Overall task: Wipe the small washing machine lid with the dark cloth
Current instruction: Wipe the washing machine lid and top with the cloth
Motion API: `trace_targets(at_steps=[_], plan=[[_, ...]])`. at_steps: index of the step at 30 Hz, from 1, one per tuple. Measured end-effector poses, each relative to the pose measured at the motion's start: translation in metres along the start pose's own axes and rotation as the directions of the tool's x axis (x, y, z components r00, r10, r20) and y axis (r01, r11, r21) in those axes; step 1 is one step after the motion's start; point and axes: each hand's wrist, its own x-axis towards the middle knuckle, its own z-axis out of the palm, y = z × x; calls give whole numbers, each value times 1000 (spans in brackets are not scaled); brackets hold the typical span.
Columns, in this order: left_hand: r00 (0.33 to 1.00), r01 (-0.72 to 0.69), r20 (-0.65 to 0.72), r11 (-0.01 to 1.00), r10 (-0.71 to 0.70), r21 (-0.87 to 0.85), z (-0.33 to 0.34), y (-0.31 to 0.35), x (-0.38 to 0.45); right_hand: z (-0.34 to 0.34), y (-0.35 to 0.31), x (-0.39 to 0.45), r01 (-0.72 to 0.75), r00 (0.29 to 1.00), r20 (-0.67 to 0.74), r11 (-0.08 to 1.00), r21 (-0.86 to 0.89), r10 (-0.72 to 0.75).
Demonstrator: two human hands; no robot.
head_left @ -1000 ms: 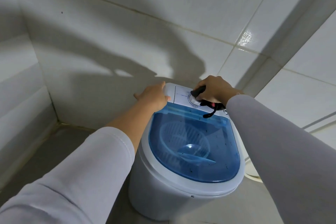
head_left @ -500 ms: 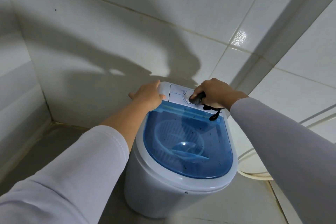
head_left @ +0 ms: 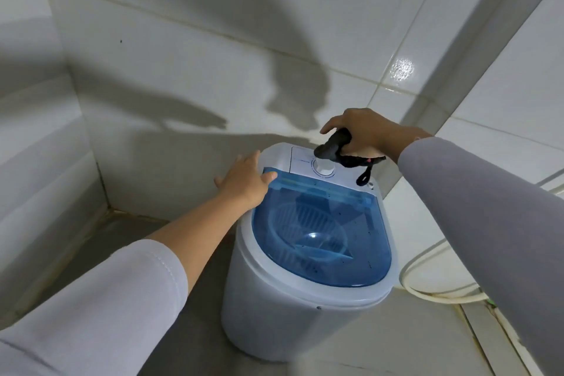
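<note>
Leftmost, a pale sleeve [head_left: 100, 299] runs up from the lower corner to a bare forearm. Its left hand [head_left: 244, 180] lies flat with fingers straight and slightly spread, holding nothing, resting on the washer's [head_left: 274, 314] back left corner where the white rim meets the blue lid [head_left: 320, 241]; one fingertip lies on the lid's rear edge. The washer stands on a grey floor [head_left: 381, 351] in a corner of white wall tiles [head_left: 183, 55], which carry the shadows of both arms. The lid is translucent and closed, and dark specks are scattered over it; through it shows a ribbed tub. Behind the lid sits a white control panel [head_left: 302, 160] with a round dial [head_left: 324, 166]. Just above the dial, the right hand [head_left: 363, 134] grips the cloth [head_left: 332, 145], fingers curled round it; the bunched dark end pokes out toward the dial, and whether it touches the dial cannot be told. A dark loop [head_left: 364, 175] of the cloth hangs below the hand over the panel's right part. The cloth is clear of the lid. Farther right, a white hose [head_left: 427, 294] curves along the floor beside the washer, passing under the grey right sleeve [head_left: 488, 223].
</note>
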Motion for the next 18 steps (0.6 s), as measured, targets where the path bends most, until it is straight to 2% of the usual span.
trace_targets(at_steps=[7,12,15,18], plan=[[975,34,222,997,-20,-62,-12,-32,-34,34,-63,22,161,983,-96,987,15,-159],[973,35,232,989,-1,-143,-12,-35,-40,61,-80,26,189,968,-150,977,-97,-202],[972,50,234,983,-8,-176,-11,-36,-38,78,-75,26,202,974,-80,973,-112,-211],[971,50,237,983,-6,-178,-11,-37,-37,86,-72,21,153,988,13,987,44,-153]])
